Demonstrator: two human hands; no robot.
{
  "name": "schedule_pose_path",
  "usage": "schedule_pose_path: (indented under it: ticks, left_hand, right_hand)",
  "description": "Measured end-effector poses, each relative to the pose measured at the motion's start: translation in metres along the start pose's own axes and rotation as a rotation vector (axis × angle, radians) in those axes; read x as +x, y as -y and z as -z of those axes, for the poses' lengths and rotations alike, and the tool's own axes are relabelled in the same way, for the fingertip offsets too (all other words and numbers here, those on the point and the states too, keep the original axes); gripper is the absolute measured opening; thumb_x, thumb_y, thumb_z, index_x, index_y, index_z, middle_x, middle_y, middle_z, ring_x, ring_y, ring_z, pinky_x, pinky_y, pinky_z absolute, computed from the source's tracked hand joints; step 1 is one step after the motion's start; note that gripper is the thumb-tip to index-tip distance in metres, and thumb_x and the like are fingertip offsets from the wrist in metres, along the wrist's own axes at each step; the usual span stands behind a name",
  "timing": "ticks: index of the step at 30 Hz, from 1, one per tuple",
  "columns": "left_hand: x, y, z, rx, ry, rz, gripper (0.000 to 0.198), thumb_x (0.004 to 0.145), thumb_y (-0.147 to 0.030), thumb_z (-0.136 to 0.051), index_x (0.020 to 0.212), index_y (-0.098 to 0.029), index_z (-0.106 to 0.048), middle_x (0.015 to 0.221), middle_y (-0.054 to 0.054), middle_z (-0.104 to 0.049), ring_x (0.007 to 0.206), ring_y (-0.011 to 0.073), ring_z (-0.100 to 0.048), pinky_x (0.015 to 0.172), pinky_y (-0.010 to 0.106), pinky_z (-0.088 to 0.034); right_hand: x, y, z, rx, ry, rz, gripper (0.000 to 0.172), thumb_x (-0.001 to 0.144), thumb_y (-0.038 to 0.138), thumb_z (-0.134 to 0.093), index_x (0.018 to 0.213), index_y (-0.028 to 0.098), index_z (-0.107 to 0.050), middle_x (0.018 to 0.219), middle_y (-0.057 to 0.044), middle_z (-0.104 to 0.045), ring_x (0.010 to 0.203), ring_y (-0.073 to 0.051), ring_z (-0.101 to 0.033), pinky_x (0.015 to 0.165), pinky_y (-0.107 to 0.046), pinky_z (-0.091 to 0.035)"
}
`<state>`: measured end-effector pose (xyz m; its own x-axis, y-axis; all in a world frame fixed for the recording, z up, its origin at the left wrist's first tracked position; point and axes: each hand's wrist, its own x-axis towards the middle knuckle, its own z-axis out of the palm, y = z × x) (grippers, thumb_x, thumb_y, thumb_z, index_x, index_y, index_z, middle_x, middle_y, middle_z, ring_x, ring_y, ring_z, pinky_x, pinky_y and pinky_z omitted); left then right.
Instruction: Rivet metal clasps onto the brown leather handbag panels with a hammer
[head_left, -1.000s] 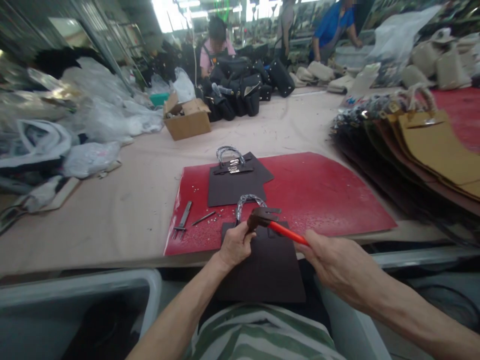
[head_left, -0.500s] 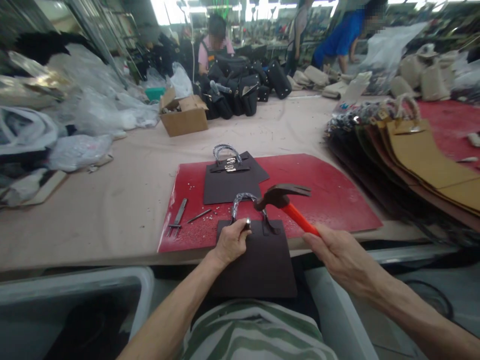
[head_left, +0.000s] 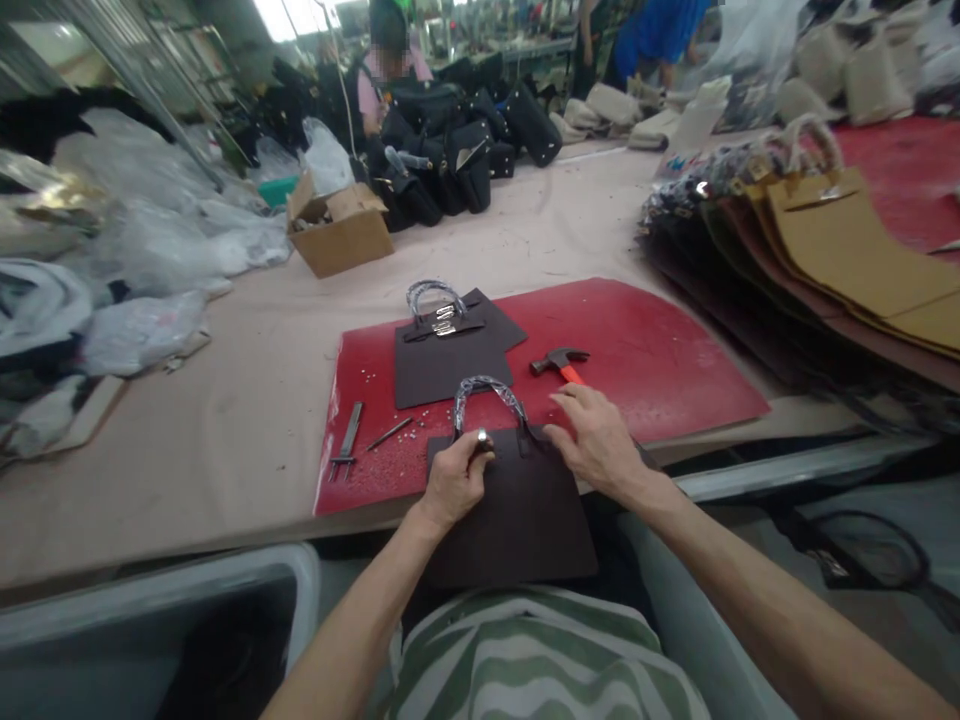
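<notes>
My left hand (head_left: 456,482) is closed around a short metal punch (head_left: 482,438), of which only the shiny round end shows above the fist. It rests on the upper part of a dark brown bag panel (head_left: 517,530), beside the plastic-wrapped handle (head_left: 487,385). My right hand (head_left: 596,440) is empty, its fingers apart, at the panel's upper right corner by the handle's end. Just beyond it a claw hammer (head_left: 559,363) with an orange handle lies on the red mat (head_left: 645,350); part of its handle is hidden behind the hand.
More brown panels (head_left: 442,365) with a wrapped handle lie on the mat. To the left are a pronged punch (head_left: 347,440), a thin rod (head_left: 388,433) and small scattered bits. A cardboard box (head_left: 341,240) and stacked panels (head_left: 840,240) stand farther off. People work behind.
My right hand has let go of the hammer, which now lies on the mat, and has come in to the panel's corner. The left hand keeps its hold. The view has shifted slightly.
</notes>
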<state>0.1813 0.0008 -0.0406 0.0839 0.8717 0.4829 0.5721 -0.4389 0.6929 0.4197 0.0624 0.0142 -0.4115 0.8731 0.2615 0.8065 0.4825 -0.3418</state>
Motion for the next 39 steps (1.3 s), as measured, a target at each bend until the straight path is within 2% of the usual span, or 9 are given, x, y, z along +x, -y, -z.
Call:
schedule_pose_path:
  ticks: [5,9,12,17,23,27,32,35,39]
  left_hand:
    - [0.000,-0.003,-0.001,-0.024,0.017,0.068,0.013,0.094,-0.018,-0.054,0.103,-0.021,-0.063,0.097,0.006,-0.074,0.091,0.0183,-0.073,0.084,0.029,-0.059]
    - [0.002,-0.006,0.009,-0.215,-0.180,0.334,0.010,0.097,-0.027,-0.052,0.101,-0.020,-0.059,0.093,0.006,-0.074,0.086,0.0183,-0.074,0.081,0.032,-0.062]
    - [0.004,-0.004,0.032,-0.227,-0.292,0.446,0.017,0.095,-0.035,-0.056,0.101,-0.019,-0.056,0.093,0.006,-0.073,0.083,0.0186,-0.074,0.079,0.032,-0.064]
    - [0.005,0.012,0.082,0.003,-0.250,0.565,0.024,0.086,-0.037,-0.063,0.098,-0.017,-0.062,0.086,0.004,-0.073,0.079,0.0190,-0.074,0.079,0.032,-0.062]
    - [-0.001,0.034,0.134,0.128,-0.280,0.754,0.038,0.076,-0.045,-0.065,0.099,-0.014,-0.064,0.074,0.004,-0.071,0.065,0.0198,-0.070,0.064,0.030,-0.060]
    - [-0.010,0.051,0.180,0.288,-0.247,0.838,0.041,0.076,-0.049,-0.059,0.097,-0.015,-0.066,0.077,0.007,-0.072,0.068,0.0223,-0.070,0.063,0.031,-0.058]
    - [-0.030,0.086,0.231,0.802,-0.080,0.933,0.034,0.079,-0.039,-0.052,0.095,-0.014,-0.070,0.089,0.014,-0.075,0.090,0.0313,-0.072,0.078,0.038,-0.055]
    - [-0.037,0.105,0.244,0.965,0.080,0.977,0.033,0.083,-0.037,-0.052,0.097,-0.015,-0.071,0.095,0.017,-0.074,0.095,0.0360,-0.070,0.077,0.040,-0.053]
    - [-0.037,0.111,0.239,1.046,0.199,1.025,0.034,0.086,-0.033,-0.053,0.107,-0.013,-0.070,0.095,0.019,-0.074,0.093,0.0375,-0.069,0.074,0.042,-0.052]
  right_hand:
    - [-0.013,0.033,-0.038,0.046,0.114,0.117,0.060,0.088,0.038,-0.067,0.139,0.011,-0.053,0.154,-0.024,-0.040,0.142,-0.038,-0.037,0.115,-0.056,-0.032]
    - [-0.015,0.032,-0.047,0.054,0.137,0.087,0.060,0.088,0.037,-0.067,0.141,0.014,-0.053,0.158,-0.022,-0.035,0.147,-0.037,-0.031,0.117,-0.058,-0.027]
    - [-0.014,0.029,-0.046,0.066,0.146,0.079,0.060,0.087,0.038,-0.068,0.141,0.015,-0.055,0.159,-0.022,-0.035,0.147,-0.036,-0.031,0.118,-0.058,-0.027]
    - [-0.013,0.029,-0.045,0.059,0.137,0.064,0.060,0.086,0.038,-0.070,0.141,0.016,-0.055,0.159,-0.021,-0.035,0.147,-0.036,-0.031,0.118,-0.058,-0.027]
    - [-0.012,0.027,-0.048,0.045,0.141,0.082,0.058,0.088,0.037,-0.068,0.140,0.015,-0.056,0.157,-0.022,-0.036,0.145,-0.038,-0.034,0.117,-0.059,-0.029]
    - [-0.009,0.025,-0.051,0.026,0.138,0.090,0.057,0.089,0.037,-0.066,0.140,0.014,-0.056,0.157,-0.022,-0.037,0.145,-0.038,-0.034,0.117,-0.060,-0.029]
    - [-0.010,0.026,-0.050,0.006,0.166,0.088,0.058,0.090,0.038,-0.065,0.142,0.014,-0.055,0.158,-0.022,-0.035,0.146,-0.038,-0.033,0.118,-0.059,-0.028]
    - [-0.010,0.026,-0.049,0.004,0.180,0.092,0.057,0.090,0.038,-0.065,0.142,0.015,-0.056,0.158,-0.022,-0.034,0.146,-0.038,-0.032,0.117,-0.058,-0.029]
    - [-0.006,0.023,-0.050,0.016,0.162,0.099,0.046,0.093,0.032,-0.059,0.137,0.019,-0.061,0.156,-0.020,-0.037,0.143,-0.037,-0.036,0.114,-0.059,-0.032]
